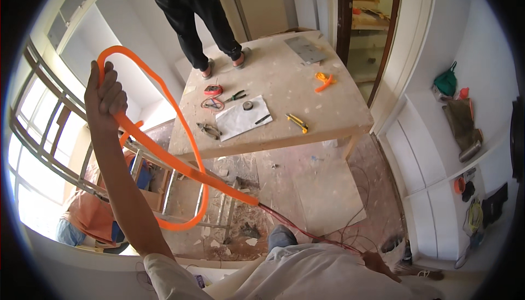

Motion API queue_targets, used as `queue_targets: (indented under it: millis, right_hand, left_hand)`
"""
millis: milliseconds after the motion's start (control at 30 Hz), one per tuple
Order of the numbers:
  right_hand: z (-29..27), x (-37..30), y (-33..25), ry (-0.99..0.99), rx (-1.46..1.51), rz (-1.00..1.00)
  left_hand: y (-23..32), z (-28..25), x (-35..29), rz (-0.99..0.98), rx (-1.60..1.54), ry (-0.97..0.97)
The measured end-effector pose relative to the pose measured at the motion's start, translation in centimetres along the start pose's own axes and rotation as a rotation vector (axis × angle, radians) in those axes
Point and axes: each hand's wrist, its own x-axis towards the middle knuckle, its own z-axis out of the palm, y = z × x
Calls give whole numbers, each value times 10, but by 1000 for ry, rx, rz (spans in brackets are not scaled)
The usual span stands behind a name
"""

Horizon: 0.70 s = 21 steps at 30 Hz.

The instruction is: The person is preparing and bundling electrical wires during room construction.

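Observation:
My left hand point(109, 95) is raised at the left, its fingers wrapped round a bright orange flexible conduit point(164, 158). The conduit bends in a loop above the fist and hangs down in another loop below it. From its lower end, several thin dark red wires point(306, 228) come out and run right, across my front. Low on the right, my right hand point(374, 263) is where these wires end, seemingly closed on them. Its fingers are hard to make out.
A person in black trousers point(194, 10) stands on the wooden table point(306, 100). On it lie a red meter point(213, 90), pliers point(209, 130), white paper point(240, 122), a yellow utility knife point(297, 123) and orange cord point(325, 81). A ladder point(164, 190) and debris point(249, 231) are below; shelves point(426, 147) stand right.

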Motion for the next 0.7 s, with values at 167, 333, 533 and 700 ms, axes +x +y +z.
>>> queue_targets:
  millis: [167, 333, 533, 700]
  right_hand:
    - [25, -45, 3, -37, -35, 225]
    - [4, -77, -37, -304, -139, 476]
    - [26, -16, -93, -150, -162, 449]
    - [92, 49, -105, -169, -208, 668]
  left_hand:
    - [5, -67, 77, 13, -120, -66]
    - [43, -141, 139, 114, -159, -98]
    - [54, -156, 152, 69, 260, -12]
    - [-55, -203, 170, -231, 644, 21]
